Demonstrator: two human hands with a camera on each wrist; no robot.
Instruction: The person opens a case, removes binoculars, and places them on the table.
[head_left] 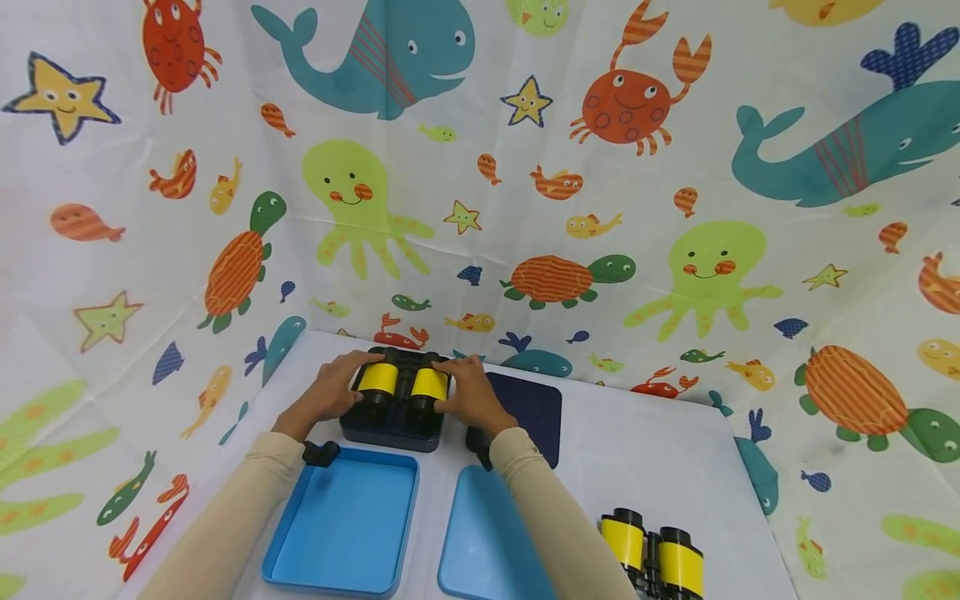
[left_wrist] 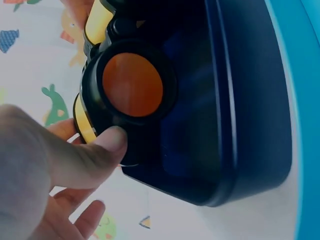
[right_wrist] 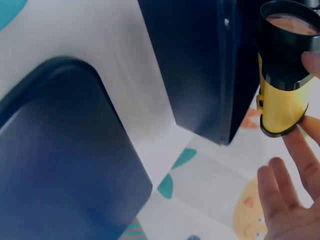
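Black-and-yellow binoculars [head_left: 378, 378] lie level at the dark navy box [head_left: 390, 439], overlapping its opening in the head view. My left hand [head_left: 335, 387] holds one barrel from the left; in the left wrist view its thumb [left_wrist: 111, 140] presses beside an orange-tinted lens [left_wrist: 132, 85], other fingers behind. From the other side, my right hand [head_left: 474, 396] grips the second barrel [right_wrist: 285, 102], with a fingertip at its far end and the thumb on the black part. The box's inner wall [left_wrist: 195, 110] shows below the lens in the left wrist view.
A navy lid [head_left: 536, 408] lies right of the box, partly behind my right arm. Nearer are a light blue open box [head_left: 416, 483] and a light blue lid [head_left: 487, 533]. Another pair of yellow-and-black binoculars [head_left: 682, 567] stands at front right. A sea-animal curtain [head_left: 465, 317] backs the table.
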